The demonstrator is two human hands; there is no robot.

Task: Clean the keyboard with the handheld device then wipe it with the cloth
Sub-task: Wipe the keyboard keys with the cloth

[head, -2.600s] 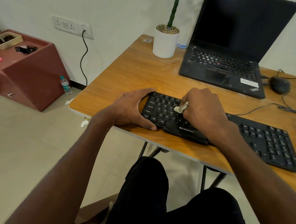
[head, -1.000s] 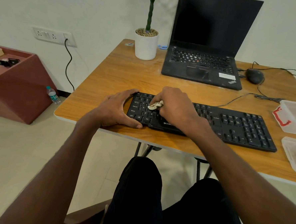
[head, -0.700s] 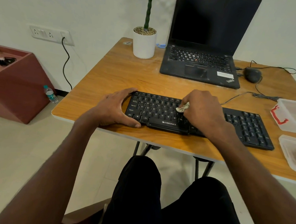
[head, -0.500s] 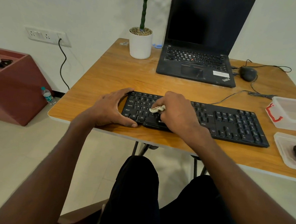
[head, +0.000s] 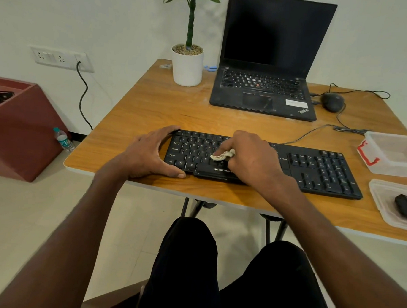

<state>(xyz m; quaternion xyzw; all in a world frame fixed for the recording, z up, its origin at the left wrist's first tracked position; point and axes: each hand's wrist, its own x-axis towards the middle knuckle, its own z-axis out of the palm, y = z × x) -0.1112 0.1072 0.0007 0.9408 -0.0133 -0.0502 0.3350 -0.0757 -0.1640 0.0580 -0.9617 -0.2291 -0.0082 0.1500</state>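
A black keyboard (head: 316, 168) lies along the near edge of the wooden table (head: 167, 106). My left hand (head: 147, 152) clasps its left end, thumb on the front edge and fingers over the top corner. My right hand (head: 252, 159) presses a small whitish cloth (head: 221, 155) onto the letter keys just above the space bar. Only a crumpled bit of the cloth shows past my fingers. A dark handheld device (head: 406, 206) lies in a clear tray (head: 383, 200) at the right edge.
An open black laptop (head: 263, 95) and a white plant pot (head: 187, 67) stand at the back of the table. A wired mouse (head: 332, 102) sits at the back right. A clear lidded box (head: 393, 153) stands right of the keyboard. A maroon cabinet (head: 20, 128) and a bottle (head: 64, 139) are on the floor at left.
My right hand has swept the cloth back and forth over the keys, right then left, and now rests over the middle-left letters. My left hand has kept its hold on the keyboard's end.
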